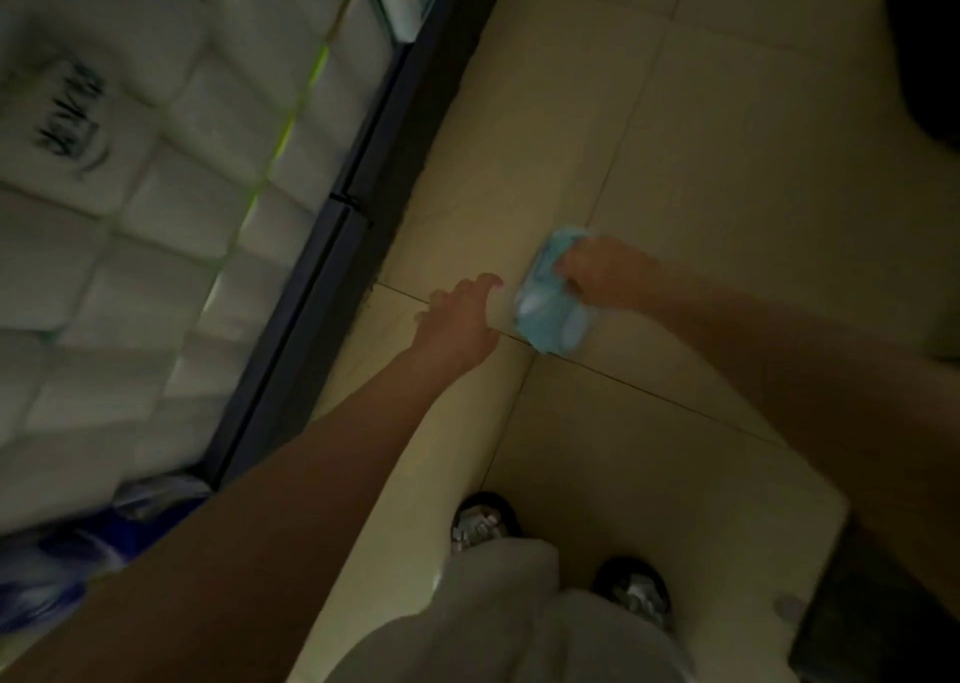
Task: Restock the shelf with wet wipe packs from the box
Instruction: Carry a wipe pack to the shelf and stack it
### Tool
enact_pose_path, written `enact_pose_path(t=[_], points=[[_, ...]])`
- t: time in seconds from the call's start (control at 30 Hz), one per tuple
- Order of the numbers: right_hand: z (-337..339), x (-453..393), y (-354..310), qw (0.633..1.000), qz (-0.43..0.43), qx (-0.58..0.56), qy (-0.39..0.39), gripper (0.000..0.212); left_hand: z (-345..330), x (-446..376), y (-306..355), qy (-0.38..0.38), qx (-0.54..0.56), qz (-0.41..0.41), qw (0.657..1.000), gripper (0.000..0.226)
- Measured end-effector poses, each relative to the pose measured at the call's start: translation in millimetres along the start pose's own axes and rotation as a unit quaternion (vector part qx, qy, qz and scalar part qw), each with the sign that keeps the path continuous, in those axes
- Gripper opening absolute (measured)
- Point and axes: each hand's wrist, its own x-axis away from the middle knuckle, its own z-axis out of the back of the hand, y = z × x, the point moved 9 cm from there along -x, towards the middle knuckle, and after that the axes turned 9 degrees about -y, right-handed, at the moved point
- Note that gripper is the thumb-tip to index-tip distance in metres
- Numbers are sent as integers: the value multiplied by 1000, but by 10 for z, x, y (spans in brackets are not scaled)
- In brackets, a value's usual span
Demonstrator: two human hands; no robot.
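Dim, yellowish light, heavy motion blur throughout, dark corners, tilted wide-angle view.

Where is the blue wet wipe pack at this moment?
In the head view, the blue wet wipe pack is right of centre, gripped by the right hand above the tiled floor, just right of the empty left hand.

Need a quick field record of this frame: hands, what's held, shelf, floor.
left hand: holds nothing, fingers loosely spread, reaching forward over the floor
right hand: grip on a blue pack
pack: held in the air above the floor, to the right of the left hand, blurred
shelf: dark edge on the left, white bundles stacked on it
floor: pale tiles
feet: two shoes at bottom centre
box: cannot tell
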Motion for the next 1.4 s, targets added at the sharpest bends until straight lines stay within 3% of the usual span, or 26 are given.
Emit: enact_pose_path(t=[0.07, 0.13, 0.23, 0.33, 0.43, 0.57, 0.7, 0.8, 0.97, 1.03, 1.1, 1.17, 1.2, 1.3, 1.4], points=[[569, 523, -39, 998, 58, -11, -1, 17, 237, 380, 201, 4, -54, -30, 998, 75], [1154, 1169, -306, 992, 122, -17, -6, 31, 555, 863, 445, 4, -91, -61, 994, 91], [2162, 2232, -798, 986, 163, 23, -16, 41, 1314, 1741, 875, 32, -54, -86, 994, 112], [3368, 3326, -1195, 977, 198, 69, 36, 25, 2261, 2675, 1338, 131, 14, -116, 984, 99], [4618, 4417, -1528, 957, 213, 148, 129, 18, 3254, 3593, 1774, 232, 11, -130, 964, 101], [5989, 5845, -1971, 921, 185, 232, 252, 21, 4530, 5114, 2288, 377, 15, -166, 911, 111], [6982, 7160, -2284, 882, 155, 211, 392, 24, 5465, 6594, 2599, 536, -11, -208, 818, 90], [7424, 7879, -2529, 854, 154, 162, 470, 17, 5880, 7593, 2743, 636, -77, -231, 732, 79], [7780, 8605, -3121, 781, 173, 115, 589, 17, 6159, 8884, 2725, 716, -231, -180, 634, 81], [7829, 8926, -3392, 721, 192, 59, 663, 15, 6217, 9292, 2635, 733, -269, -151, 606, 82], [7809, 9234, -3592, 634, 219, -39, 741, 16, 6295, 9630, 2487, 750, -276, -131, 587, 81], [7736, 9347, -3703, 553, 262, -161, 774, 16, 6397, 9932, 2277, 766, -222, -126, 590, 84], [7714, 9296, -3758, 537, 286, -219, 763, 14, 6443, 10083, 2157, 775, -170, -133, 595, 86], [7667, 8879, -4109, 569, 382, -354, 637, 4, 6535, 10452, 1723, 793, 34, -177, 582, 80], [7579, 8681, -4846, 624, 448, -300, 566, 34, 6539, 10659, 1248, 764, 254, -251, 537, 72]])
